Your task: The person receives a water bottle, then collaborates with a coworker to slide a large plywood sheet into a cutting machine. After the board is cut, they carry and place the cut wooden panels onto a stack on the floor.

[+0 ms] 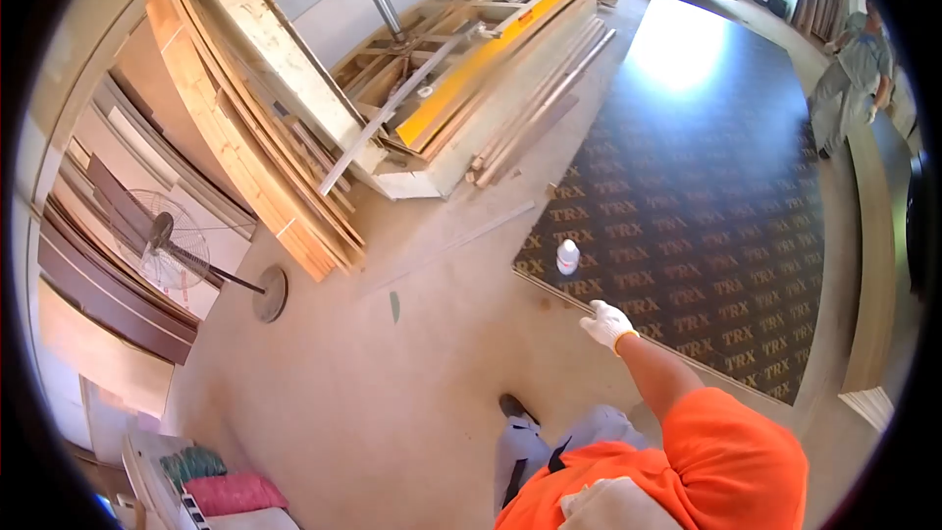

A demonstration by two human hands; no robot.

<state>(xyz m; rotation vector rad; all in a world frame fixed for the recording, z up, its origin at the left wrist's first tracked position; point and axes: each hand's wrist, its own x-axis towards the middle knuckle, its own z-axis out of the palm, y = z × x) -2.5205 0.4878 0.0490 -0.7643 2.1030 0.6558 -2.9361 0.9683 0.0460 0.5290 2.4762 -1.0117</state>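
My right hand, in a white glove with a yellow cuff, is stretched out over the near edge of a large dark panel printed with rows of "TRX". Its fingers look slightly apart, with nothing visible in them. Whether the fingertips touch the panel edge I cannot tell. Beyond the hand, a small whitish bottle stands upright near the panel's left corner. My left hand is out of view.
To the left, long boards lean near a standing fan. A wooden frame with a yellow beam lies beyond. Another person stands at the panel's right, near stacked strips. A pink bundle lies lower left.
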